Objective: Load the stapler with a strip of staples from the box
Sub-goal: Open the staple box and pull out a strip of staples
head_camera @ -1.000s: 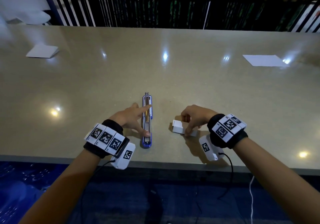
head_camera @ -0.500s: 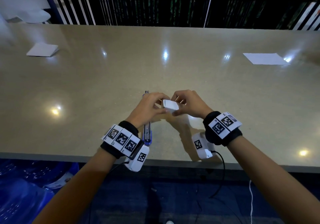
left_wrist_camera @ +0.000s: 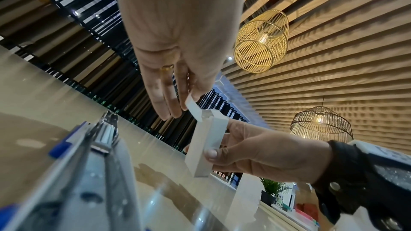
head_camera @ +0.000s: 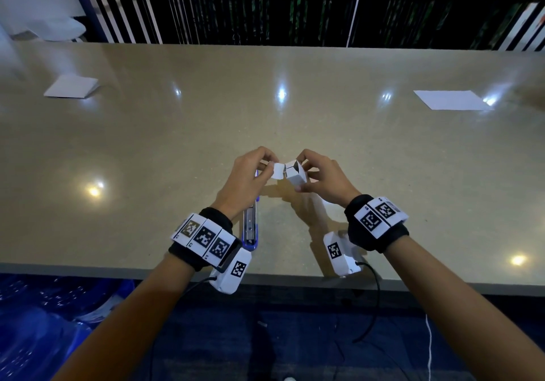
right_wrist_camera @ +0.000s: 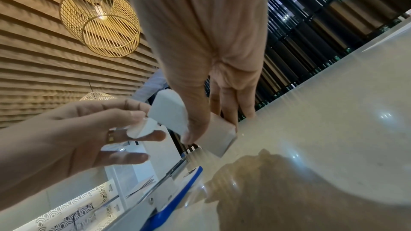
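Observation:
A small white staple box [head_camera: 295,175] is held above the table in my right hand [head_camera: 303,171], thumb below and fingers on top. My left hand [head_camera: 267,166] pinches the box's end flap [head_camera: 277,171], which is folded out to the left, so that end is open. In the left wrist view the flap [left_wrist_camera: 193,111] sticks up from the box [left_wrist_camera: 206,145]. The right wrist view shows the box [right_wrist_camera: 171,111] with the left hand's fingertips [right_wrist_camera: 138,117] on its flap. The blue and metal stapler [head_camera: 250,228] lies opened out flat on the table under my left hand.
Two white paper sheets lie far back on the beige table, one at the left [head_camera: 70,87] and one at the right [head_camera: 451,100]. The table's near edge [head_camera: 118,271] runs just behind my wrists. A dark slatted screen [head_camera: 265,6] stands beyond the far edge.
My left hand left the stapler and my right hand lifted the box off the table. The hands met above the stapler, and the left hand has pulled the end flap open.

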Tool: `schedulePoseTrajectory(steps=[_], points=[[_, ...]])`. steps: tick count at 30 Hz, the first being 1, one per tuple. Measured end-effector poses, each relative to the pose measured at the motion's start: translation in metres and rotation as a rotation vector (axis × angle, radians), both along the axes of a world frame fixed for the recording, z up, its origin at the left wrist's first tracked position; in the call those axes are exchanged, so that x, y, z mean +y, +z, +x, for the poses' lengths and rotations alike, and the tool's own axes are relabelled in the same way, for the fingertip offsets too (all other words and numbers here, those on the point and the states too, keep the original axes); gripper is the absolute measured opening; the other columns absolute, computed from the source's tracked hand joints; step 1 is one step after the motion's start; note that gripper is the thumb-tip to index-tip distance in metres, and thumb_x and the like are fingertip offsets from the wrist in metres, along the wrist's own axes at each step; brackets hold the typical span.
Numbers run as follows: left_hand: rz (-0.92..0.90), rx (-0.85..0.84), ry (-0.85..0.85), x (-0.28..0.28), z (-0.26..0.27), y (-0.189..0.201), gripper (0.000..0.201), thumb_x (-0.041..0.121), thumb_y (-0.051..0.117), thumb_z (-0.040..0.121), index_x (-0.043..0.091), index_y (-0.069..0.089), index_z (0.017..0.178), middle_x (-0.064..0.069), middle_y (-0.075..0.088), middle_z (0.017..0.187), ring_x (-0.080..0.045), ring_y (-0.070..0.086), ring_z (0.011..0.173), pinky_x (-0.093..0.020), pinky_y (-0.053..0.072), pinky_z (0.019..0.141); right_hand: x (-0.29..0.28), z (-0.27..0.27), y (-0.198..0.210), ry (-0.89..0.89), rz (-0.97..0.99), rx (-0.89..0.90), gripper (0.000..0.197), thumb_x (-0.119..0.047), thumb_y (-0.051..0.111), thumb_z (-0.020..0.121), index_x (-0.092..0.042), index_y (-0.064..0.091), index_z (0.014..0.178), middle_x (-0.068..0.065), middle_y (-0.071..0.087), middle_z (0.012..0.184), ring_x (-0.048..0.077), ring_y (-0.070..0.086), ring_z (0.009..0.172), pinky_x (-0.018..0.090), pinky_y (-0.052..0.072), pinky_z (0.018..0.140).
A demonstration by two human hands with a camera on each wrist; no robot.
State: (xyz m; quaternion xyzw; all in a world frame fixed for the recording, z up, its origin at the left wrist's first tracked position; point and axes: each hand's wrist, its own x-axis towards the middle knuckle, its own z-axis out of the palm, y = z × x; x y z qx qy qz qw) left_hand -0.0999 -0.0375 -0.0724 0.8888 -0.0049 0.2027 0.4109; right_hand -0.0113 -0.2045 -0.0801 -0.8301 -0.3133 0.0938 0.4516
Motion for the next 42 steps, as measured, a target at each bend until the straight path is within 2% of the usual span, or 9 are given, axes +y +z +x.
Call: schedulePoseTrajectory(steps=[2, 6, 10, 12, 18, 26, 32, 37, 42], points=[[0.080, -0.043, 0.013, 0.002, 0.002, 0.001, 0.012, 0.007, 0.055, 0.093, 0.005, 0.064, 0.100, -0.002, 0.062, 0.101, -0.009, 0.056, 0.087, -0.019, 0.048, 0.079, 0.001, 0.000, -0.001, 0.014, 0.033, 0.019, 0.039, 0.005, 0.078, 0.067, -0.013, 0.052, 0.089, 0.010, 0.062, 0.094, 0.025, 0.058, 0.088, 0.029, 0.055, 0.077], [0.160, -0.072, -0.027, 0.004, 0.003, 0.001, 0.018, 0.003, 0.066, 0.083, 0.011, 0.066, 0.100, -0.001, 0.060, 0.105, -0.011, 0.056, 0.097, -0.020, 0.046, 0.083, 0.003, 0.000, -0.001, 0.025, 0.085, 0.045, 0.039, 0.002, 0.080, 0.067, -0.009, 0.054, 0.095, 0.009, 0.065, 0.097, 0.024, 0.061, 0.093, 0.034, 0.055, 0.078], [0.069, -0.068, -0.058, -0.001, 0.002, 0.004, 0.015, 0.009, 0.059, 0.091, 0.008, 0.067, 0.104, -0.002, 0.069, 0.103, -0.003, 0.061, 0.090, -0.008, 0.047, 0.081, 0.003, 0.000, 0.000, 0.029, 0.106, -0.003, 0.037, 0.001, 0.078, 0.070, -0.008, 0.053, 0.094, -0.008, 0.061, 0.085, 0.006, 0.058, 0.081, 0.011, 0.047, 0.051], [0.017, -0.054, -0.078, -0.004, 0.002, 0.005, 0.014, 0.011, 0.057, 0.093, 0.008, 0.065, 0.104, 0.001, 0.069, 0.101, -0.001, 0.063, 0.090, -0.007, 0.049, 0.084, 0.003, 0.000, -0.001, 0.024, 0.115, -0.020, 0.036, 0.001, 0.077, 0.071, -0.005, 0.053, 0.096, -0.013, 0.059, 0.083, 0.002, 0.056, 0.078, 0.010, 0.045, 0.048], [-0.007, -0.093, -0.039, -0.007, 0.003, 0.006, 0.008, 0.011, 0.065, 0.088, 0.007, 0.067, 0.095, 0.006, 0.067, 0.091, 0.008, 0.062, 0.085, -0.005, 0.052, 0.078, 0.003, 0.001, 0.000, 0.039, 0.148, -0.009, 0.035, 0.002, 0.077, 0.071, -0.010, 0.052, 0.093, -0.014, 0.058, 0.082, 0.001, 0.057, 0.076, 0.016, 0.048, 0.053], [0.026, -0.126, -0.026, -0.006, 0.003, 0.007, 0.014, 0.018, 0.071, 0.083, 0.012, 0.074, 0.095, 0.001, 0.071, 0.103, -0.013, 0.066, 0.096, -0.039, 0.058, 0.085, 0.005, 0.000, -0.002, 0.056, 0.136, 0.002, 0.034, 0.002, 0.077, 0.072, -0.010, 0.054, 0.095, -0.011, 0.060, 0.086, 0.009, 0.059, 0.085, 0.025, 0.056, 0.062], [0.060, -0.130, -0.070, -0.003, 0.004, 0.008, 0.024, 0.026, 0.073, 0.081, 0.024, 0.076, 0.105, 0.010, 0.067, 0.105, -0.007, 0.061, 0.101, -0.034, 0.056, 0.085, 0.004, -0.001, -0.003, 0.064, 0.125, 0.009, 0.035, 0.001, 0.075, 0.074, -0.005, 0.055, 0.101, 0.001, 0.064, 0.094, 0.012, 0.061, 0.086, 0.025, 0.057, 0.063], [0.176, -0.189, -0.055, -0.001, 0.009, 0.006, 0.020, 0.022, 0.069, 0.085, 0.021, 0.077, 0.104, 0.001, 0.067, 0.111, -0.004, 0.055, 0.102, -0.036, 0.054, 0.091, 0.003, -0.004, -0.001, 0.062, 0.127, 0.009, 0.032, -0.001, 0.075, 0.076, -0.014, 0.053, 0.096, -0.005, 0.059, 0.091, 0.018, 0.060, 0.089, 0.030, 0.058, 0.064], [0.199, -0.233, -0.020, -0.003, 0.008, 0.007, 0.027, 0.027, 0.068, 0.086, 0.020, 0.073, 0.111, 0.001, 0.066, 0.112, -0.003, 0.056, 0.099, -0.033, 0.056, 0.088, 0.006, -0.008, 0.002, 0.103, 0.144, -0.001, 0.035, 0.001, 0.074, 0.076, -0.013, 0.055, 0.103, -0.011, 0.059, 0.092, 0.016, 0.057, 0.092, 0.021, 0.054, 0.064]])
